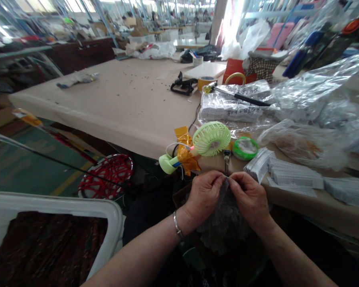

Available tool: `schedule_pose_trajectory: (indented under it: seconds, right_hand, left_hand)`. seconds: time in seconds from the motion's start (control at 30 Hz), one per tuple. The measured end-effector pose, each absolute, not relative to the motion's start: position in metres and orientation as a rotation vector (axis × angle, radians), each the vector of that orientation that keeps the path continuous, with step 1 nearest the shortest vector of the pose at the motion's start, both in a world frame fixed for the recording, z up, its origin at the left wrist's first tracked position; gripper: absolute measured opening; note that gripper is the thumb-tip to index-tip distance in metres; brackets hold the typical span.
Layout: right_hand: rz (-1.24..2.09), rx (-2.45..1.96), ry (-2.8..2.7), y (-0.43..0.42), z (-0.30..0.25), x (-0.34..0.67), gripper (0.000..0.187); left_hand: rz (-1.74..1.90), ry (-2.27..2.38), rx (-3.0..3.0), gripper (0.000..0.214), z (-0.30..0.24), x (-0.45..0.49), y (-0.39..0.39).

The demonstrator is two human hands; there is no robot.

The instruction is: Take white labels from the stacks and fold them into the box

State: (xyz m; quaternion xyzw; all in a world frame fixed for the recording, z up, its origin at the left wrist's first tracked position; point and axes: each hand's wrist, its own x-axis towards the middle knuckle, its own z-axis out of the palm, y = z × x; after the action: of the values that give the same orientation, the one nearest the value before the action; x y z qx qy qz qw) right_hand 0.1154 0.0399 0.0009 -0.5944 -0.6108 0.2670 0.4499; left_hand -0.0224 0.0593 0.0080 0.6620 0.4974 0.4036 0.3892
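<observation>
At the table's front edge, my left hand [204,194] and my right hand [250,199] meet thumb to thumb. Both are closed in a pinch around a thin whitish piece [226,177], too small to identify exactly. Just beyond the fingertips, a small metal rod fixture [226,159] stands at the edge. Below and between my hands hangs a heap of pale, thin strips [219,227], partly in shadow. Stacks of white printed labels [293,174] lie to the right of my right hand. A green round tin or dish [245,148] sits behind it.
A green fan [212,138] is taped to the table edge. Beyond lie a plastic-wrapped bundle [230,113], a hammer-like tool [242,97], a tape roll [207,82] and a black strap [184,84]. At lower left are a white tub [115,211] with dark cloth and a red-corded stool [107,175].
</observation>
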Motion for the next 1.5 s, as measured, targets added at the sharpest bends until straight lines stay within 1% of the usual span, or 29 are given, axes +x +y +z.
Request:
schedule_pose_trajectory:
  seconds: [0.17, 0.33, 0.4, 0.47, 0.57, 0.67, 0.73, 0.87, 1.0, 1.07, 1.13, 1.2, 1.23, 1.27, 1.37, 1.43, 1.5]
  right_hand:
    - [0.646, -1.466, -1.525, 0.038, 0.003, 0.115, 0.015]
    - [0.754, -1.439, -1.595, 0.014, 0.007, 0.12, 0.014]
    - [0.708, -1.394, -1.677, 0.004, 0.015, 0.127, 0.015]
    - [0.525, -1.328, -1.8, 0.003, 0.027, 0.136, 0.015]
    - [0.11, -1.223, -1.971, 0.022, 0.048, 0.152, 0.014]
    - [-0.257, -1.312, -2.08, 0.06, 0.062, 0.167, 0.024]
    - [-0.37, -1.442, -2.151, 0.081, 0.063, 0.173, 0.031]
    - [-0.334, -1.433, -2.231, 0.092, 0.059, 0.185, 0.022]
    - [-0.234, -1.277, -1.923, 0.065, 0.048, 0.203, 0.008]
    - [-0.209, -1.288, -1.895, 0.047, 0.036, 0.208, 0.011]
    - [-0.257, -1.373, -1.99, 0.031, 0.02, 0.206, 0.011]
    - [-0.359, -1.482, -2.062, 0.02, 0.005, 0.2, 0.029]
    - [-0.405, -1.521, -2.073, 0.017, -0.001, 0.197, 0.036]
    - [-0.441, -1.543, -2.064, 0.015, -0.006, 0.194, 0.038]
    - [-0.463, -1.512, -2.008, 0.017, -0.01, 0.193, 0.028]
    - [-0.432, -1.455, -1.981, 0.021, -0.008, 0.197, 0.02]
    - [-0.394, -1.396, -1.968, 0.024, -0.006, 0.202, 0.016]
  left_hand:
    - [1.016, 1.256, 1.681, 0.024, 0.01, -0.024, 0.056]
    - [0.943, 1.223, 1.618, 0.023, 0.012, -0.033, 0.039]
    - [0.917, 1.238, 1.589, 0.023, 0.007, -0.039, 0.033]
    - [0.91, 1.286, 1.564, 0.023, -0.003, -0.044, 0.029]
    - [0.894, 1.351, 1.538, 0.023, -0.021, -0.049, 0.031]
    - [0.866, 1.367, 1.578, 0.023, -0.036, -0.052, 0.037]
    - [0.854, 1.371, 1.617, 0.026, -0.041, -0.055, 0.04]
    - [0.789, 1.414, 1.651, 0.025, -0.046, -0.058, 0.039]
    - [0.733, 1.431, 1.601, 0.023, -0.045, -0.054, 0.033]
    - [0.71, 1.426, 1.57, 0.023, -0.043, -0.049, 0.03]
    - [0.685, 1.398, 1.558, 0.022, -0.041, -0.042, 0.025]
    - [0.676, 1.338, 1.552, 0.021, -0.04, -0.035, 0.02]
    - [0.678, 1.301, 1.544, 0.021, -0.04, -0.032, 0.017]
    - [0.678, 1.268, 1.532, 0.021, -0.039, -0.028, 0.015]
    - [0.686, 1.209, 1.478, 0.02, -0.035, -0.019, 0.01]
    - [0.694, 1.189, 1.435, 0.019, -0.029, -0.013, 0.01]
    - [0.694, 1.162, 1.381, 0.018, -0.021, -0.005, 0.011]
